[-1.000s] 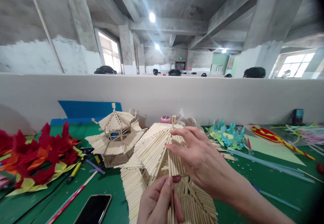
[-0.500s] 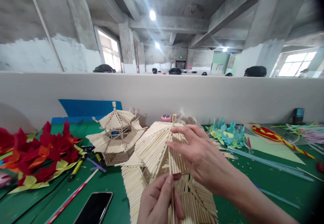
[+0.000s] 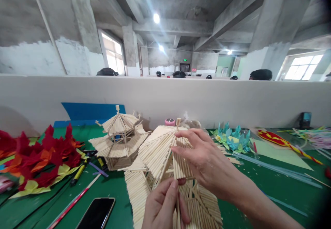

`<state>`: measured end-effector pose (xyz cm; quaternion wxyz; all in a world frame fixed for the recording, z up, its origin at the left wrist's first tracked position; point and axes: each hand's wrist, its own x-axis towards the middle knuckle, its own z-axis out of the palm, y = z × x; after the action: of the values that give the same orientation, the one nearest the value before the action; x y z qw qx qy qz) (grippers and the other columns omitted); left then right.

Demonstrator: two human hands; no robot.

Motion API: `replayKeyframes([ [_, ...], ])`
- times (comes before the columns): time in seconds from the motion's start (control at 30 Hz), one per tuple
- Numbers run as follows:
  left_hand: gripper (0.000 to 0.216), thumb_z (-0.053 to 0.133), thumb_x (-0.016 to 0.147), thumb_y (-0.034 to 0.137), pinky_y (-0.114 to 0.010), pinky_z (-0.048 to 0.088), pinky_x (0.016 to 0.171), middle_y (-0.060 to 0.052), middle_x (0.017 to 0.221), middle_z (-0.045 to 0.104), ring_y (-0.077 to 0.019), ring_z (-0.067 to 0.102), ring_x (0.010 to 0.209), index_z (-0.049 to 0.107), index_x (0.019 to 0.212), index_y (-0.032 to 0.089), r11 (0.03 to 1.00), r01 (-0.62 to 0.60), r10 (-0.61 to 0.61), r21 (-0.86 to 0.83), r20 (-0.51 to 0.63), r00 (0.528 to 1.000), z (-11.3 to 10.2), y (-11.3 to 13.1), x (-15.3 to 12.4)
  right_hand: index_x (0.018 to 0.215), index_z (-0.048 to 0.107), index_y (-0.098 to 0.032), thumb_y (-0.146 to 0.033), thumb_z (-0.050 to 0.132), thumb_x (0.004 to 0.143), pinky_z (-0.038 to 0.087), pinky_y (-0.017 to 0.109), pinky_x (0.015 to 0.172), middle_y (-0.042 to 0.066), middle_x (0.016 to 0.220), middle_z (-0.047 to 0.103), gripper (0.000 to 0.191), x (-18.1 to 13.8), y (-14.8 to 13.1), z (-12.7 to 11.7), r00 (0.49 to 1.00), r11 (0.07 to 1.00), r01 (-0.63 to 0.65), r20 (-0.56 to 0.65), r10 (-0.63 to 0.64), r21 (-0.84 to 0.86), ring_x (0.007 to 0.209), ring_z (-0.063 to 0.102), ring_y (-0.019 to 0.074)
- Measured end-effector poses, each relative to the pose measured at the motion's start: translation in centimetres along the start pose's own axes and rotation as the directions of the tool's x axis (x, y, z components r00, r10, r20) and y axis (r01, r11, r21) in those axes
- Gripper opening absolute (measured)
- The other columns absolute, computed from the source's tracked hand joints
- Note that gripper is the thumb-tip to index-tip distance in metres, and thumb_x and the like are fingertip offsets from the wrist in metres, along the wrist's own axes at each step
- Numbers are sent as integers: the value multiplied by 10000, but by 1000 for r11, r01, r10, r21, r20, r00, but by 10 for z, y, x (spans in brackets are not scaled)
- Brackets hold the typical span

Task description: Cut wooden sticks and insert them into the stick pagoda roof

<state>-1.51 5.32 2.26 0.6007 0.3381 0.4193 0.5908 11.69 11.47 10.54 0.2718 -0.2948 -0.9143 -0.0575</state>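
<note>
In front of me stands a model pavilion (image 3: pixel 155 149) built from thin wooden sticks, with a sloped upper roof and a wider lower roof. My left hand (image 3: pixel 165 203) is closed, thumb and fingers pinching a wooden stick (image 3: pixel 178 205) at the lower edge of the upper roof. My right hand (image 3: pixel 200 151) reaches in from the right, its fingers apart, fingertips touching the upper roof just under the small block at the peak. The palm side of the right hand is hidden. A second, similar stick pavilion (image 3: pixel 120 137) stands behind to the left.
Red paper flowers (image 3: pixel 49 153) lie at left, near a phone (image 3: pixel 97 213) and a yellow marker (image 3: pixel 78 174). Rightward are a turquoise paper flower (image 3: pixel 232 137), pale blue strips (image 3: pixel 274 168) and a red-and-yellow ornament (image 3: pixel 272 136). A white partition (image 3: pixel 165 98) bounds the green table's back.
Both hands stay almost in place on the upper roof. The whole view has shifted very slightly.
</note>
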Motion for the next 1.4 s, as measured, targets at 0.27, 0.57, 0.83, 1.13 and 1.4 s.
replayKeyframes([
  [0.27, 335, 608, 737, 463, -188, 274, 359, 20, 391, 595, -77, 443, 299, 667, 829, 146, 999, 4, -4, 37, -8, 1000, 0, 0, 0, 1069, 624, -209, -140, 479, 844, 310, 367, 980, 81, 1244, 480, 276, 1, 2, -1, 1000, 1000, 8, -11, -8, 2, 1147, 349, 231],
  [0.57, 338, 607, 729, 479, -186, 291, 375, 17, 381, 600, -79, 458, 309, 651, 761, 145, 1000, -19, 19, 7, -1, 1000, 0, 1, 0, 1049, 635, -211, -157, 464, 860, 304, 359, 984, 76, 1245, 480, 261, 1, 0, -2, 1000, 1000, 1, -14, -1, 8, 1144, 350, 227],
  [0.83, 318, 588, 752, 466, -206, 280, 397, 27, 372, 587, -81, 438, 326, 650, 737, 155, 997, -34, 34, 62, -3, 999, 2, 3, 3, 1063, 626, -219, -156, 475, 853, 297, 370, 994, 71, 1247, 477, 266, 1, 1, -1, 1000, 1000, -9, -1, 9, 13, 1160, 341, 229],
  [1.13, 329, 604, 737, 469, -204, 282, 415, 40, 360, 571, -75, 425, 318, 651, 766, 145, 996, -51, 53, 73, -23, 998, 3, 3, 1, 1049, 631, -211, -157, 457, 862, 302, 376, 989, 76, 1248, 475, 261, 0, 0, -3, 1000, 1000, -9, -2, 9, 20, 1159, 342, 229],
  [1.4, 356, 621, 705, 511, -213, 246, 410, 40, 343, 555, -76, 398, 327, 647, 699, 157, 997, -46, 48, 63, -26, 998, 3, 2, 1, 1049, 631, -218, -139, 437, 866, 299, 371, 991, 70, 1255, 465, 278, 3, 0, -1, 1000, 1000, -17, 8, 17, 16, 1156, 342, 225],
])
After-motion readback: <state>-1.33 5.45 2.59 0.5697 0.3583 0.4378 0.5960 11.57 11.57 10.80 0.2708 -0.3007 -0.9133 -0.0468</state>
